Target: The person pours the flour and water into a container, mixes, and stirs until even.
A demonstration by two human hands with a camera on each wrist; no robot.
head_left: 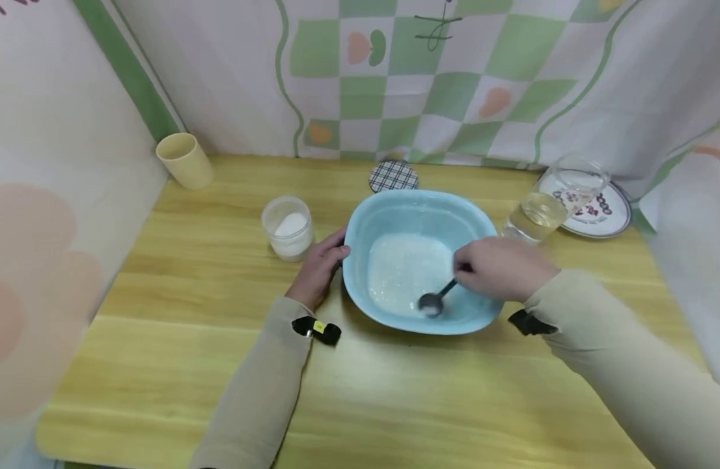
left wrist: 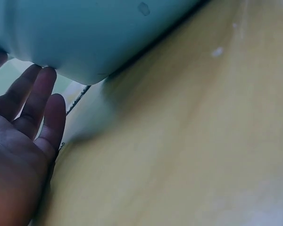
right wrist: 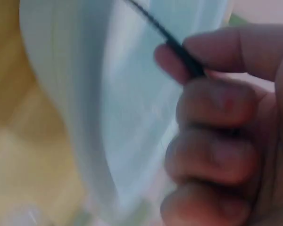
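beige sleeves (head_left: 623, 355) are flanking a pale-blue plastic basin (head_left: 424, 205) of whitish liquid (head_left: 403, 264) on the table (head_left: 395, 404). the right hand (head_left: 503, 267) is gripping a black round-headed spoon (head_left: 433, 303) inside; the left hand (head_left: 318, 268), fingers nearly straight, is touching the outer wall (left wrist: 85, 42). wide swings could be tipping the part-filled clear cup (head_left: 538, 212) beside the right hand.

No legible text. Yellow tag (head_left: 319, 327) on left wrist strap (head_left: 332, 335): too small. Dark strokes (head_left: 435, 37) on curtain (head_left: 448, 85): unreadable.

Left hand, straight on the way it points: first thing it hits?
The blue basin. The left hand is at the basin's left rim and appears to touch it, so probably no gap; exact finger depth is unclear.
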